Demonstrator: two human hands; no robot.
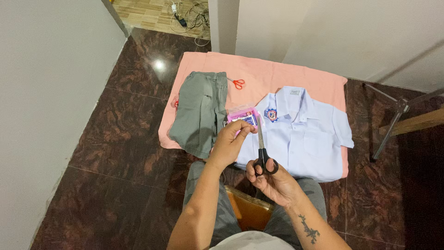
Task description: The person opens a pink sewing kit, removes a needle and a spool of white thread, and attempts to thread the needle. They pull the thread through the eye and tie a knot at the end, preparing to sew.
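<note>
Head view, looking down over the knees at dark red-brown floor tiles (115, 153). Right hand (273, 180) clenched around the handles of black scissors (262, 153), fingers through the loops, blades pointing up and away from the body, seemingly closed or nearly so. Left hand (231, 141) raised just left of the blades, thumb and fingertips pinched together near the blade tips; whatever was pinched too small to make out, possibly a thread. Scissors thus held in the air above the lap, in front of the near edge of a pink cloth (296, 76) spread flat on the floor. On the cloth, left side: folded grey-green trousers (201, 111), lower end hanging over the cloth edge onto the tiles. On the cloth, right side: white short-sleeved shirt (305, 134), front up, collar toward the far wall, with a round coloured badge (271, 114) on the chest. Between the two garments, partly hidden behind the left hand: small pink box (243, 115). Beyond the trousers, near the far edge of the cloth: second pair of scissors with orange handles (237, 84), lying flat. Far left corner: tangle of cables (189, 14) on a lighter floor. Right edge: metal stand legs (393, 120) and a wooden bar (416, 122).
</note>
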